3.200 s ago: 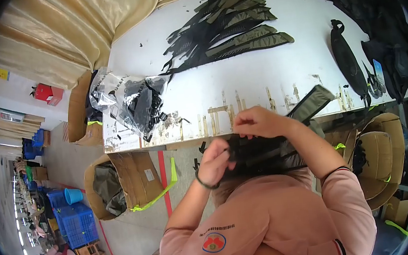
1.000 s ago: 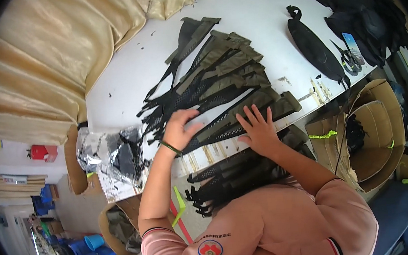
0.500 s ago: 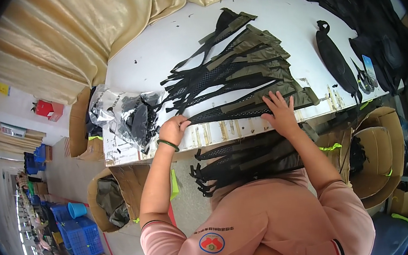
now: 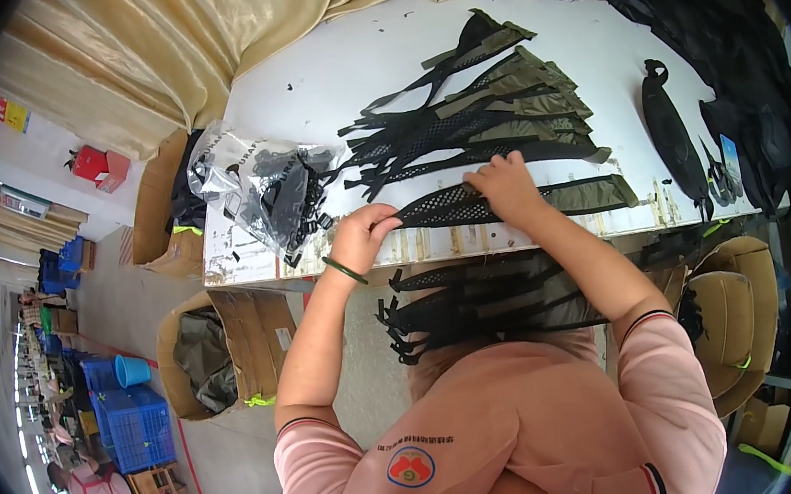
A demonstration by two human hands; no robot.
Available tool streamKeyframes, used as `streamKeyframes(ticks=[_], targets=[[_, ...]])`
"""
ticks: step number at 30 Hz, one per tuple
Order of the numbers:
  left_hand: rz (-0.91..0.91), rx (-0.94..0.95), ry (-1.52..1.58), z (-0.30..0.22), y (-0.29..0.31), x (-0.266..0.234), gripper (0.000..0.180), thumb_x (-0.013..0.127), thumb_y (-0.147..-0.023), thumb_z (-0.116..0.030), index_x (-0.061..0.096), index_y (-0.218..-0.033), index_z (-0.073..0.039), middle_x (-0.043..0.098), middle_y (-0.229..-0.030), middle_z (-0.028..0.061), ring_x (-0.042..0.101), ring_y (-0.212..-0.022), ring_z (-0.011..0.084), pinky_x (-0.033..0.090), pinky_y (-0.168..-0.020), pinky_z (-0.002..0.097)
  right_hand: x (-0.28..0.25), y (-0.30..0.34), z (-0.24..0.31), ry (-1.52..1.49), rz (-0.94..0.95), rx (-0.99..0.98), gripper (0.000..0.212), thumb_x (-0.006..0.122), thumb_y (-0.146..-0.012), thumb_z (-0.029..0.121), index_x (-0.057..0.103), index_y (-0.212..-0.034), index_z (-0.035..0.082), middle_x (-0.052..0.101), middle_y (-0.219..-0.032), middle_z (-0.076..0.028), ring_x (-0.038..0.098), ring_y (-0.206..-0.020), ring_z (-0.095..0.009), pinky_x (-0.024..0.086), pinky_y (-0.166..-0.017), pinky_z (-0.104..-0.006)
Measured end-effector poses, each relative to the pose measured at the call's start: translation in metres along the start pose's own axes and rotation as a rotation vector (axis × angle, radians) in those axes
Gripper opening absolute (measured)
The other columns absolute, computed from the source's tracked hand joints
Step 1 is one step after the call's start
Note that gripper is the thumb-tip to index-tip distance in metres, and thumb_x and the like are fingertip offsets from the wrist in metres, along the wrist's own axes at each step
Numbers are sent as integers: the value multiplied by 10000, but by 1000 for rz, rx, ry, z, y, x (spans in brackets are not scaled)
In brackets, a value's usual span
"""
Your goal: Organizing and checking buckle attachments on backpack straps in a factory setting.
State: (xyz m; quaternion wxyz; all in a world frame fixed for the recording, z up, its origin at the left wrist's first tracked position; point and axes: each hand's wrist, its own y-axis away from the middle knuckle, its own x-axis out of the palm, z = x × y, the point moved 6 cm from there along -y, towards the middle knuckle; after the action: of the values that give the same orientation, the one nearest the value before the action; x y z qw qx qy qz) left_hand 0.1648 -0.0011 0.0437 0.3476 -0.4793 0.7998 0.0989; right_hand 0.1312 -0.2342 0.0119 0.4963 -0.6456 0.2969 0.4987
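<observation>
Left hand (image 4: 364, 238) and right hand (image 4: 511, 193) both pinching one mesh strip (image 4: 442, 209), at its left end and middle

Wide fisheye view, upright and unmirrored, from the left one of two cameras worn side by side on a person's head. It looks down and forward from above the near side of a white desk (image 4: 326, 85), taking in most of its top. Closest to the lens, on the desk's near side, is the wearer's pink shirt (image 4: 518, 408); the left hand (image 4: 361, 239) and right hand (image 4: 508, 191), over the desk's near part, are farther off. Beyond the desk's far edge the view reaches a gold curtain (image 4: 135, 62); left of the desk, it runs deep into a room, past blue crates (image 4: 137, 430).
</observation>
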Motion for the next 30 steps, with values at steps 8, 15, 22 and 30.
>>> streamKeyframes(ticks=[8, 15, 22, 30], targets=[[95, -443, 524, 76, 41, 23, 160, 653, -844, -78, 692, -994, -39, 638, -729, -10, 528, -545, 53, 431, -522, 193, -85, 41, -29, 108, -292, 148, 356, 555, -714, 75, 659, -1053, 108, 645, -945, -8, 520, -813, -201, 350, -721, -352], [67, -456, 584, 84, 44, 49, 115, 654, -820, -7, 559, -861, -55, 635, -695, 29, 566, -536, 74, 415, -452, 185, -41, 92, -35, -64, 272, 420, 630, 726, -727, 185, 489, -1308, 125, 478, -1315, -150, 376, -1287, -329, 243, -1056, -551], [86, -353, 786, 33, 42, 67, 82, 635, -836, 9, 575, -879, -27, 630, -782, 44, 623, -638, 112, 493, -553, 217, -19, 7, 81, -841, -128, -86, 481, 660, -779, 93, 515, -1237, 61, 587, -1132, -149, 525, -1124, -324, 421, -928, -378], [-408, -345, -94, 143, 35, -54, 241, 712, -789, -196, 640, -942, -24, 612, -793, 77, 593, -708, 191, 486, -649, 305, 40, -17, 83, -1120, 311, 75, 237, 555, -871, 176, 630, -1036, 22, 640, -837, -148, 613, -752, -307, 479, -700, -356]])
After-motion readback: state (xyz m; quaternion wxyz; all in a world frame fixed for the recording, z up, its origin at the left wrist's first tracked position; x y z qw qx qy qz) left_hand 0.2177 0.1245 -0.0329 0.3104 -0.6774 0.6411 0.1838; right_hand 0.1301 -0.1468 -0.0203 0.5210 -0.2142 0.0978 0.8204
